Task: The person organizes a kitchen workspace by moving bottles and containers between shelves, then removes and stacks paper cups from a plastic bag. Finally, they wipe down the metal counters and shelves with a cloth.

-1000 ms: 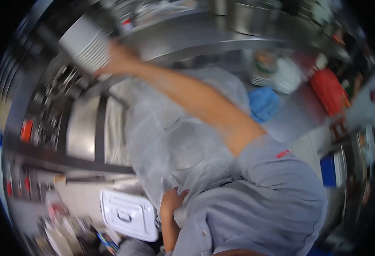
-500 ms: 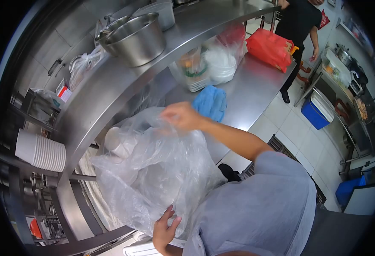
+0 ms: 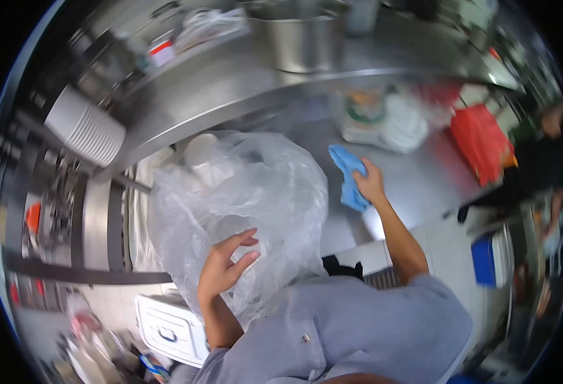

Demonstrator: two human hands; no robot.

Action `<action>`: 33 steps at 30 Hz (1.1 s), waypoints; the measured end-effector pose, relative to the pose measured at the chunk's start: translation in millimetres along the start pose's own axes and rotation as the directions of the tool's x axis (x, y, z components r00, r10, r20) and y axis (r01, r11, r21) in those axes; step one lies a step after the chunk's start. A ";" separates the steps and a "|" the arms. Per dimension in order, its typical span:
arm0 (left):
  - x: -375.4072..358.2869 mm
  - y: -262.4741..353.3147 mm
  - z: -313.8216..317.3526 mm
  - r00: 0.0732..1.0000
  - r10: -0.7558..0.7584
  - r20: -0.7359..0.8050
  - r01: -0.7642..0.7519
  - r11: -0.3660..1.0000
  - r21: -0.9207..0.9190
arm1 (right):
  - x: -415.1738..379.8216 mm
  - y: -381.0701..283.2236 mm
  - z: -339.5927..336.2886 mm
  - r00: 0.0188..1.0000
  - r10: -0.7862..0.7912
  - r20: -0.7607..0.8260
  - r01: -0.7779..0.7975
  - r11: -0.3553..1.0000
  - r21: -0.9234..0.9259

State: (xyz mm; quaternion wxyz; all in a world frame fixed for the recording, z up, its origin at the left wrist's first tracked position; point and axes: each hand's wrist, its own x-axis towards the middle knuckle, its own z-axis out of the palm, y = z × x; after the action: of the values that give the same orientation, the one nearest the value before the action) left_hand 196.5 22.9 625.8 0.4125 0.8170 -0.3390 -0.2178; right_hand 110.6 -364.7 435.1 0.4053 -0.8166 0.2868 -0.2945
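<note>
In the head view my right hand [image 3: 370, 182] grips a blue cloth [image 3: 349, 182] over the metal counter. My left hand [image 3: 225, 261] is open, thumb and fingers apart, at the near side of a large clear plastic bag [image 3: 288, 185]. The bag is puffed and crumpled. White rounded containers [image 3: 208, 163] show through it at the far left, partly hidden by the film.
A raised steel shelf [image 3: 224, 102] crosses behind the bag, with a metal pot [image 3: 307, 45] on it. Stacked white bowls [image 3: 86, 128] stand at left. Bagged containers [image 3: 390, 121] and a red bag [image 3: 482, 142] sit on the counter [image 3: 416, 176]. A person [image 3: 544, 153] stands at right.
My right hand has left the bag and taken hold of the blue cloth. My left hand has moved up over the bag's near side. The view has turned.
</note>
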 end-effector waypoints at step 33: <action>-125.8 -127.2 -9.0 0.904 -0.307 -0.297 0.066 0.787 -0.613 | 164.5 -438.8 142.9 0.378 -0.648 0.662 0.902 0.419 -0.104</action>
State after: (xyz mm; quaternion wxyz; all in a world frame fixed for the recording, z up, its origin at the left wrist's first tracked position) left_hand 164.9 174.6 535.9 0.6791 0.7042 -0.0835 -0.1897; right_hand 422.2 -188.1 769.3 0.0685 -0.9647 -0.2109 -0.1419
